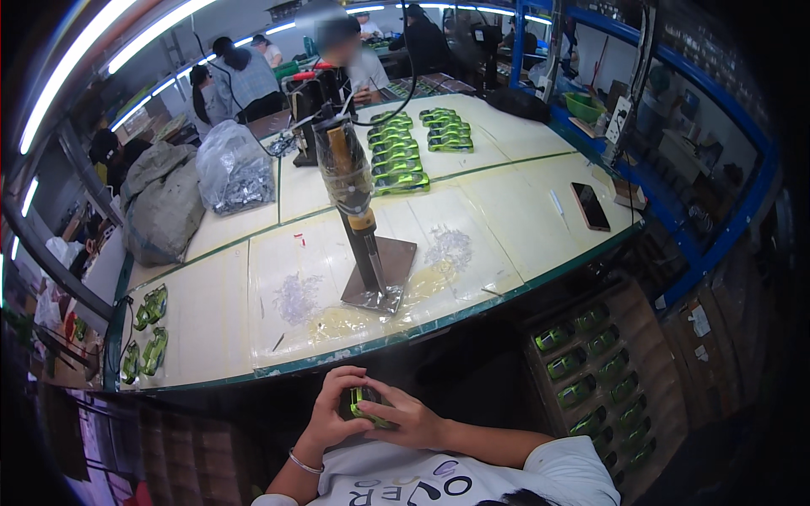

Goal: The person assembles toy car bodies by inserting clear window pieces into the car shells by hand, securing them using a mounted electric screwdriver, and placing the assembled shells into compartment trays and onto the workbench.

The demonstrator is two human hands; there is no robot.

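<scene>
You hold a small green and black part close to your chest, at about six o'clock in the view, below the near edge of the workbench. Your left hand cups it from the nine o'clock side, fingers curled around it; your right hand closes over it from three o'clock, thumb and fingers pressed on its top. Both hands clasp the part, touching each other around it.

At twelve o'clock from your hands, a tool on a stand rises tilted from a flat metal base plate. Small heaps of clear bits lie at ten o'clock of the plate, and more at two o'clock. Rows of green parts sit farther back on the bench. A dark phone lies toward two o'clock, near the bench's edge. At four o'clock, a carton holds more green parts in rows. A clear bag stands at eleven o'clock.
</scene>
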